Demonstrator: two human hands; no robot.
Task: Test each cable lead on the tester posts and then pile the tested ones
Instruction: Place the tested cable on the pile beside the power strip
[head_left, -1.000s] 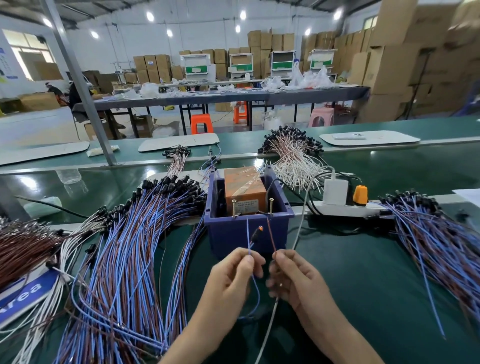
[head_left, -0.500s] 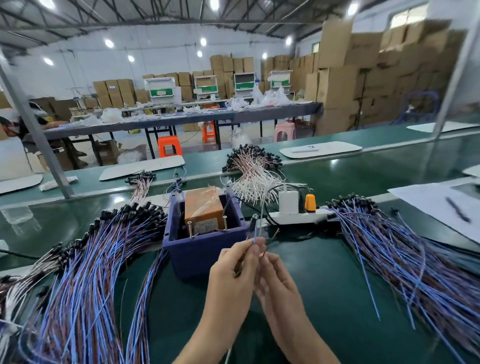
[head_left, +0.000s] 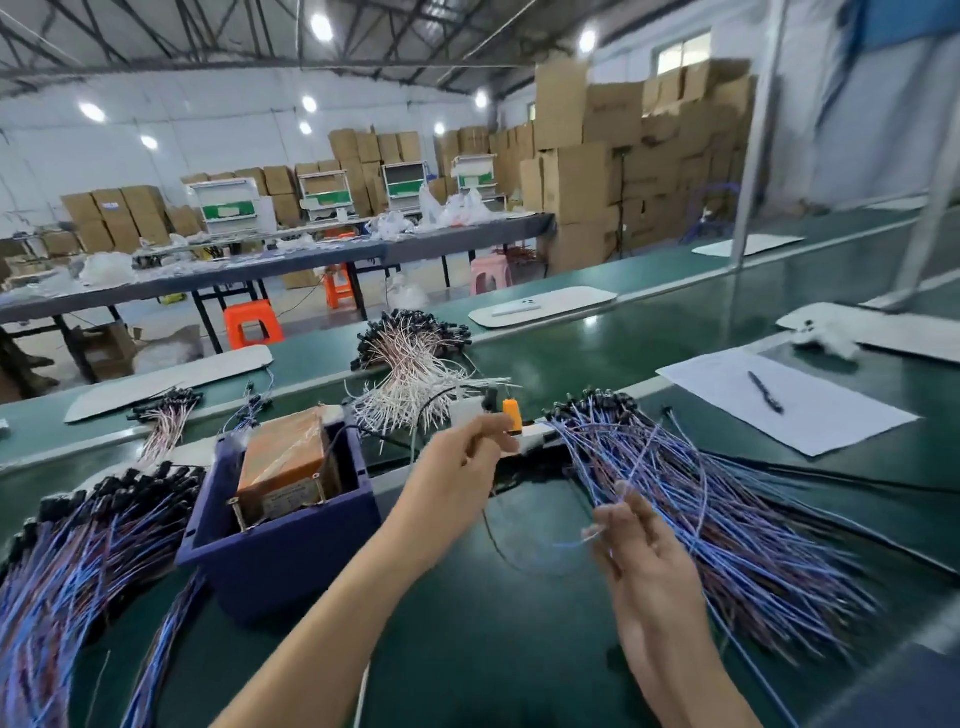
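Right of the blue tester bin (head_left: 291, 551), on the green bench (head_left: 493, 649), the fan of blue-and-brown leads (head_left: 737, 519) lies with strands running from the near edge up to black plugs at the far end. The right hand (head_left: 644, 556) is at that fan's bin-side edge, fingertips pinching one end of a thin blue lead (head_left: 569, 544). The left hand (head_left: 462, 462), between bin and fan, pinches the other end, though it's blurry. The lead sags in a loop, its long axis running left-right. The right hand is nearer the fan, so I'd drop it rightward, away from the bin.
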